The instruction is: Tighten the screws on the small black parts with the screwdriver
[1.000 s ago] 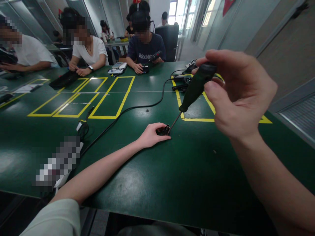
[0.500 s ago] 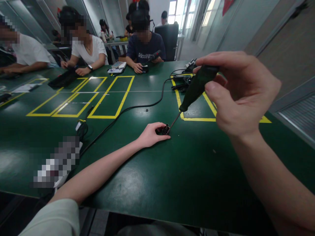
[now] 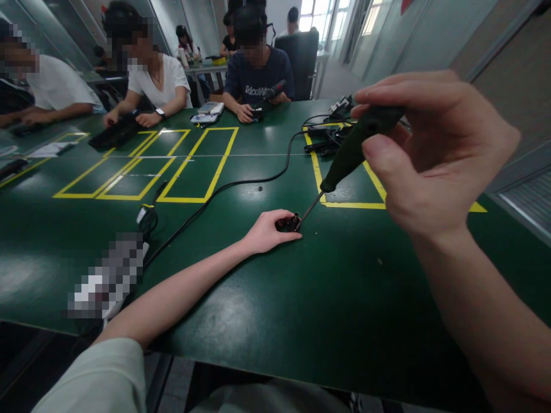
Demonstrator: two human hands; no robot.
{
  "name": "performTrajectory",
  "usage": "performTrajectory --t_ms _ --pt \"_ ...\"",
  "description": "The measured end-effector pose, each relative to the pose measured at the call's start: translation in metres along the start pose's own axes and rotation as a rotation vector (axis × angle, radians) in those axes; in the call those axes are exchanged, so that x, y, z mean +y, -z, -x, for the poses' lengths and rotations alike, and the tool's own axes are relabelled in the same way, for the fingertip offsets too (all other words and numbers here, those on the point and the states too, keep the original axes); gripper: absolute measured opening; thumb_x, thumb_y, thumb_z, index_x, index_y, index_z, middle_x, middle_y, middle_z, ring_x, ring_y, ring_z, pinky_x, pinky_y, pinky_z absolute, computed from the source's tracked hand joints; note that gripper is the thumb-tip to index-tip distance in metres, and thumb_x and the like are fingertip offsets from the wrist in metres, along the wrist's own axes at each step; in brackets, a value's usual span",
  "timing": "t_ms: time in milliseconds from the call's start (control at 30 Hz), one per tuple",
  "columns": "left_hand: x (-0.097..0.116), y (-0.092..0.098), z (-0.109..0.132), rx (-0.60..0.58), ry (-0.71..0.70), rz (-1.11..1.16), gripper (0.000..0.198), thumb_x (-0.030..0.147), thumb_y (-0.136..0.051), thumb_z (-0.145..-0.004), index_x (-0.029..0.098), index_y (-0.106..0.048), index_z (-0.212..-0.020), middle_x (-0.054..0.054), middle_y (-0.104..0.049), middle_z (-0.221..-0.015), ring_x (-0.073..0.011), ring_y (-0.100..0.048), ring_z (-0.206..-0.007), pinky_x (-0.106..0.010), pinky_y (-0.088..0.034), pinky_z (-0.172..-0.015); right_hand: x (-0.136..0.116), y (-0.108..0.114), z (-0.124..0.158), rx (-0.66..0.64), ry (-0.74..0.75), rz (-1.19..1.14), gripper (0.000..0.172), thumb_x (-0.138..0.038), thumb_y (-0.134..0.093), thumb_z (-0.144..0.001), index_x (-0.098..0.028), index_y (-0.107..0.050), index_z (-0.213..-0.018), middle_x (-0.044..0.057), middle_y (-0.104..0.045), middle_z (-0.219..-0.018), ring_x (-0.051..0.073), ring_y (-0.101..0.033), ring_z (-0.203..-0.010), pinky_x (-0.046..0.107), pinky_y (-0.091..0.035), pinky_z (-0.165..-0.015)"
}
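Observation:
My right hand (image 3: 434, 155) is closed around the dark green handle of a screwdriver (image 3: 350, 152), held tilted with its thin shaft slanting down to the left. The shaft's tip meets a small black part (image 3: 295, 221) with a short round post standing up from it; whether the tip sits in a screw cannot be made out. My left hand (image 3: 270, 232) rests on the green table (image 3: 258, 304), thumb and fingers pinching that part and hiding some of it.
A black cable (image 3: 232, 184) runs across the table to a pile of black cords and plugs (image 3: 327, 140). On the left lies a blurred-out white device (image 3: 112, 278) beside a coiled cord (image 3: 148, 221). Yellow tape (image 3: 183, 200) marks rectangles. Several people sit opposite, handling black objects.
The camera view has shifted slightly. My right hand and the screwdriver handle sit a little farther right and higher, the shaft leaning more. My left hand still pinches the black part.

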State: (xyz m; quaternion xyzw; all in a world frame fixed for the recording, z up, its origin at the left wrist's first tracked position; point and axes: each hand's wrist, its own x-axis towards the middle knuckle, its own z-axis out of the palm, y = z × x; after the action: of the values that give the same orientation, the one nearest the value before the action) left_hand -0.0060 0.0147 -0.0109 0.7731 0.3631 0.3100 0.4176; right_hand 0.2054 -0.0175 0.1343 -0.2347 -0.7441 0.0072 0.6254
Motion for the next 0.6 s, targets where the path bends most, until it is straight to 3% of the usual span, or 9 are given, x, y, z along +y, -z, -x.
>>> performTrajectory --t_ms 200,333,600 --pt "0.0002 -0.0009 0.0001 -0.005 0.002 -0.014 0.034 0.032 -0.087 -0.078 0.013 -0.077 -0.105 -0.006 -0.076 -0.096 -0.0194 -0.067 -0.088 -0.032 -0.051 -0.084 -0.0039 0.0012 0.0001 0.029 -0.021 0.072 0.039 -0.023 -0.069 -0.093 -0.039 -0.073 -0.128 -0.005 -0.069 -0.122 0.012 -0.065 -0.118 0.019 -0.062 -0.084" --pt "0.0006 -0.0011 0.0002 -0.010 -0.001 -0.017 0.033 0.032 -0.086 -0.079 0.013 -0.077 -0.105 -0.006 -0.076 -0.096 -0.0187 -0.066 -0.086 -0.032 -0.051 -0.083 -0.0032 0.0032 0.0001 0.010 -0.021 -0.007 0.037 -0.025 -0.069 -0.094 -0.039 -0.073 -0.127 -0.007 -0.074 -0.116 0.011 -0.069 -0.108 0.021 -0.063 -0.085" --pt "0.0011 -0.0008 0.0004 -0.004 0.005 -0.011 0.034 0.033 -0.086 -0.079 0.014 -0.077 -0.105 -0.006 -0.076 -0.096 -0.0196 -0.067 -0.087 -0.033 -0.052 -0.084 -0.0001 0.0046 -0.0018 0.005 0.071 0.115 0.043 -0.029 -0.075 -0.088 -0.043 -0.072 -0.128 -0.008 -0.070 -0.121 0.014 -0.066 -0.117 0.018 -0.062 -0.079"
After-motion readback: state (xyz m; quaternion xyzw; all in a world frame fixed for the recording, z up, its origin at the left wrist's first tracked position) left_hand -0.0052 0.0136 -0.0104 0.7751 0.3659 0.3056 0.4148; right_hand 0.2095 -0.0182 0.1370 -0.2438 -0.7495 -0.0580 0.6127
